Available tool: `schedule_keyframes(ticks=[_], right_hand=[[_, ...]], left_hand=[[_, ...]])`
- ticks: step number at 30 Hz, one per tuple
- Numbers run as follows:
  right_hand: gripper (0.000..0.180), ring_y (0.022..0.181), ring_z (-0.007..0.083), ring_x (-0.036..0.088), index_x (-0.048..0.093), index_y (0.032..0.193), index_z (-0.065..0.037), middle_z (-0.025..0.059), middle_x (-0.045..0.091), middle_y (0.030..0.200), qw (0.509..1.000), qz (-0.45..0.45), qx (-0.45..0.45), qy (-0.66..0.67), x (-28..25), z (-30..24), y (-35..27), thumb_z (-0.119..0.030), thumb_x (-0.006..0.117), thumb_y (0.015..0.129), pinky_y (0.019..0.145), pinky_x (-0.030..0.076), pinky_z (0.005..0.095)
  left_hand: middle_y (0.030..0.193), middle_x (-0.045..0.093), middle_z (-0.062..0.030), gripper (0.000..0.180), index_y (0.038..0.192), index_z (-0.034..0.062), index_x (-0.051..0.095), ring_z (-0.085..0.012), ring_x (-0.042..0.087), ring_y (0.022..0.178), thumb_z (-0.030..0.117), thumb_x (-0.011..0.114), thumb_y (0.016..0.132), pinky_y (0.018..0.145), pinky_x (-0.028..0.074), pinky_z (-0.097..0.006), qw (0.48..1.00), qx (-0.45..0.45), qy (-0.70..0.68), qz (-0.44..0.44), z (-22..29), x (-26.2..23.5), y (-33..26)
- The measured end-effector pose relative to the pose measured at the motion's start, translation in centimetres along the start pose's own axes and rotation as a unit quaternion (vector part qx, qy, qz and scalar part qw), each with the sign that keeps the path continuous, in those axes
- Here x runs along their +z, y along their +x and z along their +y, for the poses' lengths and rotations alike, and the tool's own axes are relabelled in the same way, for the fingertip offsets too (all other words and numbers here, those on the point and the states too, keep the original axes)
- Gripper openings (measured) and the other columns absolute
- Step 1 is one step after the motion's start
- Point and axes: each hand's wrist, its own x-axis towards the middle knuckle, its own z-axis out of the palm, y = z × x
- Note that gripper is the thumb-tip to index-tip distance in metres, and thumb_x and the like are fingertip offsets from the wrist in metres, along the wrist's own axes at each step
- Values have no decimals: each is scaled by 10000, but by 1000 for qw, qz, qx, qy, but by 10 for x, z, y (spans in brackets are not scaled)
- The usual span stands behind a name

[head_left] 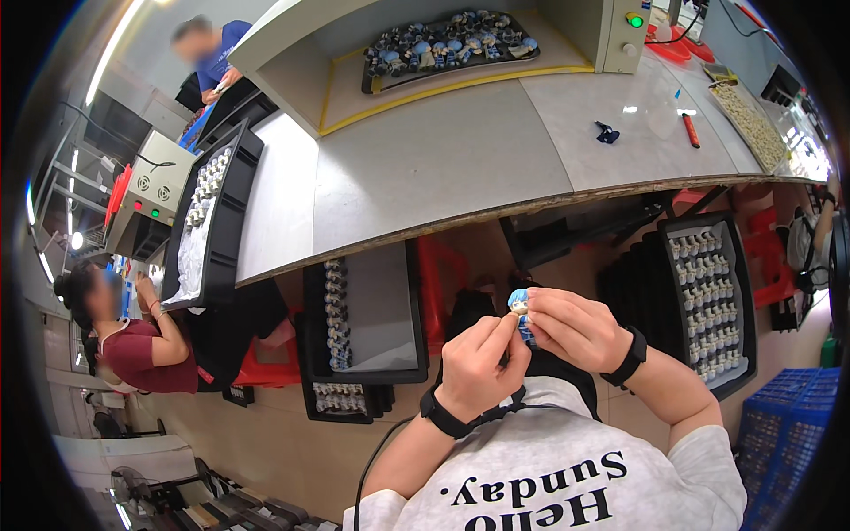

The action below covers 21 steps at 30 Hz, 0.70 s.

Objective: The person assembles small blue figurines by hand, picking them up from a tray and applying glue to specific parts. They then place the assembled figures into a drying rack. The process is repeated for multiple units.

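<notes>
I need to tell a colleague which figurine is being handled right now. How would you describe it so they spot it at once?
Look below the front edge of the grey workbench, where the person's left hand and right hand meet. Pinched between them is a small figurine with bright blue hair, the only one outside the black trays.

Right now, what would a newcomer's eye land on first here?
First, the small blue-haired figurine pinched between the left hand and right hand near the middle, below the table's edge. Then the black trays of small figures: one at the far side of the table, another low on the right.
</notes>
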Motion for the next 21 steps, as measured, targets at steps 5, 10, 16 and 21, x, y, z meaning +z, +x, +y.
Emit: schedule_keyframes(ticks=[5,10,16,21], right_hand=[[207,878,323,665,603,912,109,181,611,953,1000,-3,-9,1,-5,-3,3,6,692,756,700,593,340],[217,857,324,666,599,915,114,186,610,951,1000,0,-19,10,-7,-8,5,13,691,747,689,594,342],[219,843,323,667,602,899,115,194,611,950,1000,-10,-28,4,-10,-8,5,4,683,730,673,593,338],[214,854,343,666,601,887,116,200,612,967,998,-22,-45,23,-12,-9,1,5,676,720,676,595,345]], left_hand=[[717,626,-97,73,864,-50,670,-135,600,599,-39,628,805,542,473,-230,979,-129,-156,-7,2,-5,0],[806,640,-38,60,872,-52,672,-95,593,696,-32,617,856,614,470,-204,901,-281,-331,-18,1,-4,-9],[847,637,-55,130,975,-44,647,-94,591,712,56,592,913,607,484,-220,706,-501,-499,-54,5,-10,-2],[871,644,-89,81,879,-10,602,-120,622,758,55,574,919,671,537,-258,599,-519,-600,-106,-10,-14,-8]])
